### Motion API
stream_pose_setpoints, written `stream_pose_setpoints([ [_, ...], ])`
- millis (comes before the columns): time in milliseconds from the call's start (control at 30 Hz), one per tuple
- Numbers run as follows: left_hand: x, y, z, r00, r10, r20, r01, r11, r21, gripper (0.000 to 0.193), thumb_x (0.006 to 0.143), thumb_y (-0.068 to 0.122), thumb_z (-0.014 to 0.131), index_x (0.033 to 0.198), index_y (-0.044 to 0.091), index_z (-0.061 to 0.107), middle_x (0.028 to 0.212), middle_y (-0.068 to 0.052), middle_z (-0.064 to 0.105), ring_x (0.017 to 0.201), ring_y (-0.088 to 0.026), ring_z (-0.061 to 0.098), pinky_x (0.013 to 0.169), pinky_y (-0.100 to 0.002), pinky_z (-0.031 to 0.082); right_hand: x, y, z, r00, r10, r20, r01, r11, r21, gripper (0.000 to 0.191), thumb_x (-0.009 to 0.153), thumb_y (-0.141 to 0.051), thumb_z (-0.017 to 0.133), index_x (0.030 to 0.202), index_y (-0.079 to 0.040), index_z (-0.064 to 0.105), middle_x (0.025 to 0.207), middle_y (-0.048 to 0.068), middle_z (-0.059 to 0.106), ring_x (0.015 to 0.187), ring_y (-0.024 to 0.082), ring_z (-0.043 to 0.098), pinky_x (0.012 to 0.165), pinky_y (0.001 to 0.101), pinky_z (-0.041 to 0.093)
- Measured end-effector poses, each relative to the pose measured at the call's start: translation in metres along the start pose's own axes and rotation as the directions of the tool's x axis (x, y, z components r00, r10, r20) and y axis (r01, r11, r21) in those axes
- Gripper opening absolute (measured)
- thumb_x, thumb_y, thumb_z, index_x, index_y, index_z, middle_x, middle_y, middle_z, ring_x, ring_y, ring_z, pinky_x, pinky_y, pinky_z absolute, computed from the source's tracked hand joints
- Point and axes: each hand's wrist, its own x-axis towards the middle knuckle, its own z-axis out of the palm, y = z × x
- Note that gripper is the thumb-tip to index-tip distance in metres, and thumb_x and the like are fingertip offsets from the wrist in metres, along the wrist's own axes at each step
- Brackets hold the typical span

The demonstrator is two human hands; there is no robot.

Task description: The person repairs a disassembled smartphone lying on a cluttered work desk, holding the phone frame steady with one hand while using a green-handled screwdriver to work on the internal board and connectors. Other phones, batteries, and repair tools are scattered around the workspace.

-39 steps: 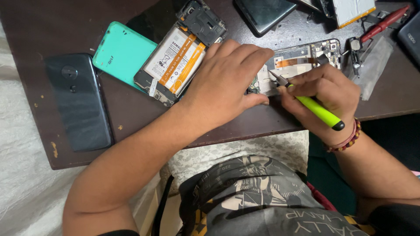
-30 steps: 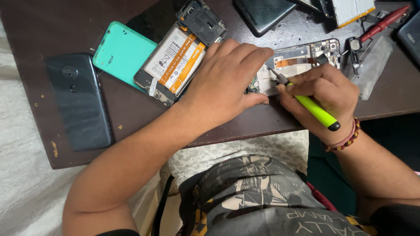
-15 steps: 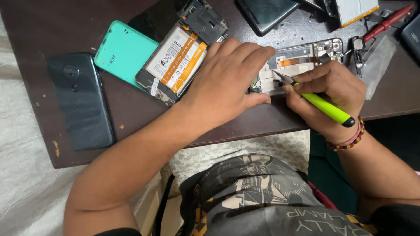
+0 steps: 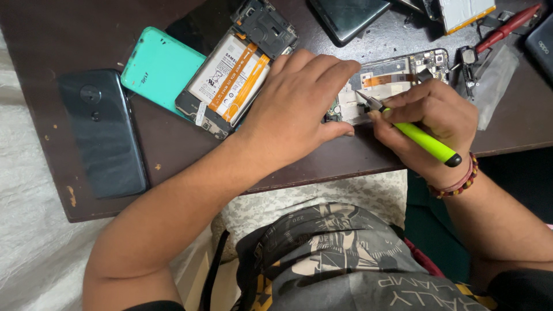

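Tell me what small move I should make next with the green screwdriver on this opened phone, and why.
Probably keep the left hand pressing the opened phone flat and turn the screwdriver in place. Its tip already sits on the board near the orange flex strip, and the right hand grips it like a pen, so steadying before twisting seems safest.

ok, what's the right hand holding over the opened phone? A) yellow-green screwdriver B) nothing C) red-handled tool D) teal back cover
A: the right hand grips a yellow-green screwdriver with its metal tip down on the opened phone, while the left hand lies flat over the phone's other end. The red-handled tool lies untouched on the table.
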Motion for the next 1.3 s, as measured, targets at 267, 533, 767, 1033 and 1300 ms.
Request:
stream_pose_setpoints([
  [267,-0.006,0.007,0.001,1.0,0.0,-0.002,0.0,1.0,0.007,0.079,0.075,0.035,0.091,0.138,0.004,0.055,0.126,-0.008,0.062,0.118,-0.031,0.053,0.104,-0.046,0.038,-0.013,0.001,-0.001,1.0,0.006,0.015,-0.006,1.0,0.011,0.025,0.09,0.0,0.092,0.092,-0.004,0.067,0.095,0.01,0.07,0.086,0.018,0.072,0.072,0.0256,0.056],
  [533,-0.018,0.003,-0.008,1.0,-0.014,0.001,0.014,1.0,-0.011,0.078,0.074,0.034,0.091,0.138,0.005,0.056,0.125,-0.008,0.063,0.117,-0.031,0.054,0.104,-0.046,0.039,-0.015,-0.004,0.008,1.0,-0.017,0.011,0.017,1.0,0.006,0.026,0.089,0.0,0.092,0.091,-0.003,0.066,0.095,0.011,0.07,0.086,0.019,0.072,0.072,0.0266,0.056],
  [767,-0.016,0.012,-0.002,1.0,-0.006,-0.005,0.006,1.0,-0.006,0.079,0.074,0.034,0.092,0.138,0.004,0.055,0.125,-0.008,0.062,0.117,-0.031,0.054,0.104,-0.047,0.039,-0.025,-0.001,0.003,0.999,-0.022,0.026,0.022,1.0,-0.008,0.028,0.092,0.001,0.093,0.092,-0.002,0.065,0.095,0.01,0.068,0.09,0.018,0.074,0.076,0.0254,0.059],
  [1033,0.002,-0.001,-0.004,1.0,-0.01,-0.011,0.01,1.0,-0.007,0.079,0.074,0.034,0.092,0.138,0.005,0.055,0.125,-0.008,0.063,0.117,-0.031,0.054,0.104,-0.046,0.039,-0.008,0.011,0.002,0.999,-0.03,0.042,0.03,0.999,0.016,0.028,0.09,0.002,0.092,0.09,-0.002,0.064,0.097,0.01,0.066,0.094,0.019,0.075,0.078,0.026,0.059],
  [1300,0.005,0.004,0.006,1.0,-0.016,-0.01,0.016,1.0,-0.004,0.079,0.073,0.034,0.093,0.137,0.005,0.056,0.125,-0.009,0.063,0.117,-0.032,0.054,0.104,-0.047,0.039,-0.013,0.016,-0.004,0.998,-0.055,0.036,0.056,0.998,-0.017,0.027,0.09,0.0,0.09,0.09,-0.002,0.064,0.098,0.01,0.067,0.093,0.02,0.074,0.076,0.0268,0.059],
])
